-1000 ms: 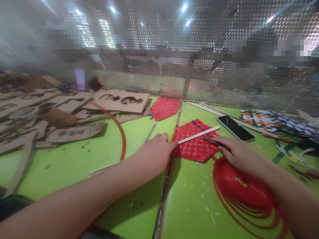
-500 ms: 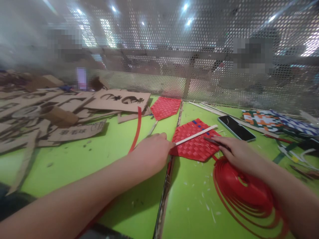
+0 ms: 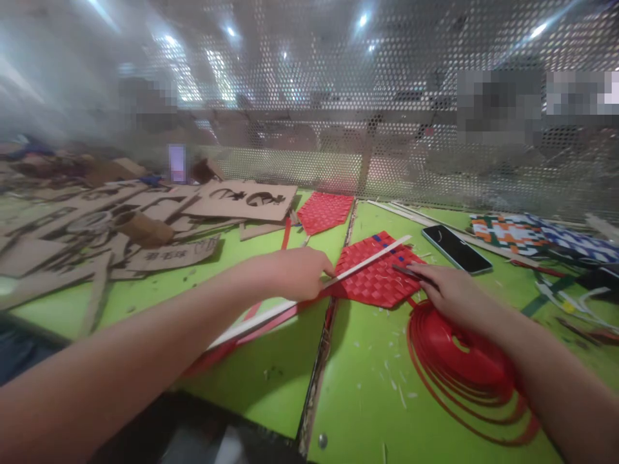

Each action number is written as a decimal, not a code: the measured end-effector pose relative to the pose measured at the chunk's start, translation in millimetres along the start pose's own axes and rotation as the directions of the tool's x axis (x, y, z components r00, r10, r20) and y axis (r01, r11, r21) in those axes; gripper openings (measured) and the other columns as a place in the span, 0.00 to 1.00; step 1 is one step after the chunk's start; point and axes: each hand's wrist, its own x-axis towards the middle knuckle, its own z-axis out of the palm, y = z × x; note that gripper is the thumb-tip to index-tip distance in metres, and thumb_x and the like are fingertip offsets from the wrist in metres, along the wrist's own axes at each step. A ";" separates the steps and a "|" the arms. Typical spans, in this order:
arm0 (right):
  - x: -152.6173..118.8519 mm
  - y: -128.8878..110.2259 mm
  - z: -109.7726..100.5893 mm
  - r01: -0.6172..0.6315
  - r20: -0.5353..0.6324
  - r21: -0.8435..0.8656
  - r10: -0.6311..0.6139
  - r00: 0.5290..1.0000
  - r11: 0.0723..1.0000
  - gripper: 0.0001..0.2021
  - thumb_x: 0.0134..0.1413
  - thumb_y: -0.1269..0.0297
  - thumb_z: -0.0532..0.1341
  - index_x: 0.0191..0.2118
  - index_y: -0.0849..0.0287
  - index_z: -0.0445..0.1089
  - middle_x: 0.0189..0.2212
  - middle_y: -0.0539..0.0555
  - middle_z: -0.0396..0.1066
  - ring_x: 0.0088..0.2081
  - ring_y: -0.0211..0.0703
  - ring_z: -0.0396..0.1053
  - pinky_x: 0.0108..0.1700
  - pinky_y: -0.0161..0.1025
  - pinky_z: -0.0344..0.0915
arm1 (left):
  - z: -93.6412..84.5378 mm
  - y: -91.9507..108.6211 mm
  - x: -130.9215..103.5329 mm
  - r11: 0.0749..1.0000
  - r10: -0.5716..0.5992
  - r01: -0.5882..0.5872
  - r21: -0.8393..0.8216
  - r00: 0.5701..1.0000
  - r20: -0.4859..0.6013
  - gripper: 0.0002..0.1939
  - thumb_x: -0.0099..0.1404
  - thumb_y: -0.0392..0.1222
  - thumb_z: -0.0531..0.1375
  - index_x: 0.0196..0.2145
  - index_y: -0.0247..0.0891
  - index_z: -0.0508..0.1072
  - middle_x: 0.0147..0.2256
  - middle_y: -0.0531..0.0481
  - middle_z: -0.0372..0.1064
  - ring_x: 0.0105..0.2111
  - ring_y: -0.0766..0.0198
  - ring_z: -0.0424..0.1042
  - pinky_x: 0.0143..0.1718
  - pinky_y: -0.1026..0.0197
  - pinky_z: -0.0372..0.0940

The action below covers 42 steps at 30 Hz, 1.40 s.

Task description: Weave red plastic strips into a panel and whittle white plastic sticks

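A red woven piece (image 3: pixel 374 280) with a few blue squares lies across the table seam. Over it runs a long white strip (image 3: pixel 372 261) at a slant. My left hand (image 3: pixel 302 274) is closed on this strip at the weave's left edge; a red strip (image 3: pixel 242 338) runs beside the white one under my forearm. My right hand (image 3: pixel 447 290) rests at the weave's right edge, fingers closed on a thin dark tool (image 3: pixel 405 269) whose tip lies over the weave. I cannot tell its exact kind. Below that hand sits a coil of red strip (image 3: pixel 464 361).
A second red woven piece (image 3: pixel 325 212) lies farther back. Cut cardboard (image 3: pixel 242 198) is heaped at the left. A phone (image 3: pixel 457 249) and an orange, white and green woven piece (image 3: pixel 507 233) lie at the right. A perforated metal screen (image 3: pixel 309 129) stands behind.
The white strip now also shows to the left of my left hand, trailing under the forearm beside the red strip. My left wrist has lifted slightly. The right hand stays at the weave's edge.
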 end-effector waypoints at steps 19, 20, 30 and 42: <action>1.3 -2.9 5.5 -0.003 -0.028 -0.003 0.003 1.000 1.000 0.23 0.69 0.66 0.53 0.62 0.52 0.78 0.57 0.58 0.80 0.55 0.56 0.80 0.59 0.52 0.76 | -16.4 16.6 13.6 0.985 0.010 0.025 -0.171 0.980 0.199 0.12 0.56 0.38 0.63 0.40 0.38 0.76 0.35 0.42 0.78 0.33 0.53 0.77 0.33 0.55 0.70; 1.2 -3.1 6.1 0.001 -0.032 -0.003 -0.001 1.000 1.000 0.23 0.69 0.66 0.53 0.62 0.53 0.78 0.58 0.58 0.80 0.55 0.56 0.80 0.59 0.53 0.75 | -19.9 16.7 11.4 0.977 0.038 0.012 -0.214 0.973 0.227 0.11 0.57 0.39 0.63 0.39 0.39 0.76 0.34 0.44 0.77 0.33 0.54 0.77 0.33 0.56 0.71; 1.2 -2.7 9.9 0.012 -0.067 -0.037 -0.014 0.998 0.999 0.22 0.67 0.69 0.54 0.58 0.53 0.80 0.54 0.59 0.82 0.51 0.55 0.81 0.55 0.51 0.76 | -4.7 8.2 -13.4 0.766 0.282 0.181 -0.617 0.768 0.575 0.06 0.65 0.35 0.66 0.34 0.40 0.71 0.29 0.51 0.76 0.28 0.60 0.80 0.33 0.58 0.78; 1.1 -1.2 7.3 0.000 -0.055 -0.078 -0.004 0.999 0.997 0.21 0.68 0.67 0.54 0.57 0.59 0.80 0.54 0.64 0.82 0.51 0.59 0.81 0.56 0.53 0.75 | -24.9 13.2 -44.6 0.724 0.369 0.222 -0.653 0.675 0.639 0.10 0.64 0.29 0.65 0.36 0.42 0.70 0.29 0.51 0.75 0.24 0.60 0.77 0.16 0.66 0.70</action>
